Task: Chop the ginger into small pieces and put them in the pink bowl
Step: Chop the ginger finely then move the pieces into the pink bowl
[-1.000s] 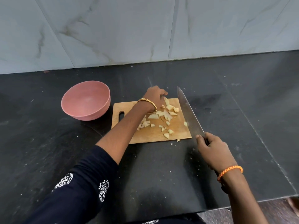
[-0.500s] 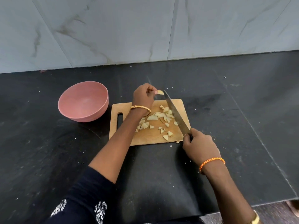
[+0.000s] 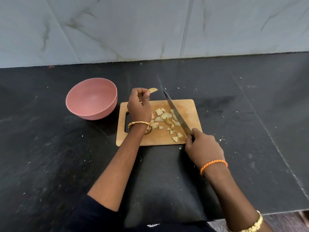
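Observation:
A wooden cutting board [image 3: 187, 108] lies on the black counter with several small pale ginger pieces [image 3: 164, 118] scattered on it. My left hand [image 3: 139, 106] hovers over the board's left part and pinches a thin ginger slice [image 3: 153, 90] between thumb and fingers. My right hand [image 3: 203, 146] grips the handle of a large knife [image 3: 177, 114], whose blade slants across the board above the pieces. The pink bowl [image 3: 92, 97] stands left of the board and looks empty.
The black stone counter [image 3: 50, 156] runs to a marble-tiled wall [image 3: 150, 27] at the back. Its front edge [image 3: 284, 212] shows at the lower right. Small crumbs dot the counter around the board.
My left hand has lifted a ginger slice off the board. My right hand has brought the knife leftward, from the board's right edge to over the pieces.

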Available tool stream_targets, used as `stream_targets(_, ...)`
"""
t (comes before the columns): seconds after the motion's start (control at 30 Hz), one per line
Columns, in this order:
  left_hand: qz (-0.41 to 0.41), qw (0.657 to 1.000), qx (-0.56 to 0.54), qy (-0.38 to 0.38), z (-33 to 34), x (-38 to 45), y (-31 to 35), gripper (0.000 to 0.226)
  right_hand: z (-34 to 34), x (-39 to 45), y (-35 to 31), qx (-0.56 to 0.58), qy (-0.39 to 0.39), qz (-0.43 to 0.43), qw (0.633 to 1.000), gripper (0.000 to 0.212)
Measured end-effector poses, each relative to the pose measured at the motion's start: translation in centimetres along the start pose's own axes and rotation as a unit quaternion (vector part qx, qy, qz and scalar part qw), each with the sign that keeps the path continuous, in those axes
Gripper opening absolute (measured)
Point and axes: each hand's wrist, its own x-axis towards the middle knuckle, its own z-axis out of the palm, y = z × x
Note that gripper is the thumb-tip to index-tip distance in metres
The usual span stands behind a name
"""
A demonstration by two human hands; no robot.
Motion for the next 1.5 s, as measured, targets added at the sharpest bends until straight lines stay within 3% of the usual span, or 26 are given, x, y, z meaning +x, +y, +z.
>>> stream_targets(0.13,-0.023,0.999,-0.028,0.011,-0.3,-0.6,-0.4,0.008,0.6,-0.4,-1.0,0.006,0.005,-0.039,0.999,0.017)
stream_targets(0.37,0.010,0.999,-0.021,0.042,-1.7,-0.9,-0.4,0.003,-0.7,1.4,0.9,0.031,0.022,0.042,0.998,0.020)
stream_targets(0.57,0.001,1.000,-0.007,-0.018,-1.4,-1.6,-0.4,0.005,-0.6,1.6,0.5,0.076,-0.013,0.024,0.997,0.022)
stream_targets(0.63,-0.052,0.995,-0.038,-0.072,-1.2,-1.7,0.3,0.009,-0.7,1.7,0.8,0.125,-0.019,0.032,0.991,0.024)
stream_targets(0.73,-0.196,0.964,-0.114,-0.139,-0.7,-1.3,1.6,0.016,-1.0,1.7,1.5,0.235,-0.065,0.056,0.968,0.025)
stream_targets(0.8,-0.277,0.931,-0.153,-0.181,-0.3,-1.1,2.4,0.019,-1.1,1.4,1.7,0.354,-0.109,0.089,0.925,0.024)
stream_targets(0.87,-0.310,0.908,-0.145,-0.241,0.0,-1.3,3.1,0.013,-1.4,1.1,1.5,0.451,-0.141,0.116,0.874,0.024)
stream_targets(1.0,-0.246,0.894,0.048,-0.371,0.4,-2.4,3.7,0.033,-1.9,0.5,0.8,0.527,-0.199,0.125,0.817,0.026)
stream_targets(1.07,-0.231,0.886,0.064,-0.397,0.3,-2.6,3.8,0.030,-2.0,0.4,0.4,0.538,-0.216,0.121,0.806,0.025)
stream_targets(1.2,-0.229,0.906,0.049,-0.353,-0.3,-2.1,3.8,0.018,-1.6,0.3,0.1,0.530,-0.231,0.120,0.807,0.024)
stream_targets(1.33,-0.145,0.919,0.184,-0.317,-1.4,-0.8,2.9,0.028,-1.2,0.3,0.5,0.506,-0.226,0.121,0.824,0.025)
stream_targets(1.5,-0.126,0.945,0.157,-0.257,-1.2,-0.4,3.1,0.038,-0.6,0.1,0.3,0.453,-0.208,0.100,0.861,0.025)
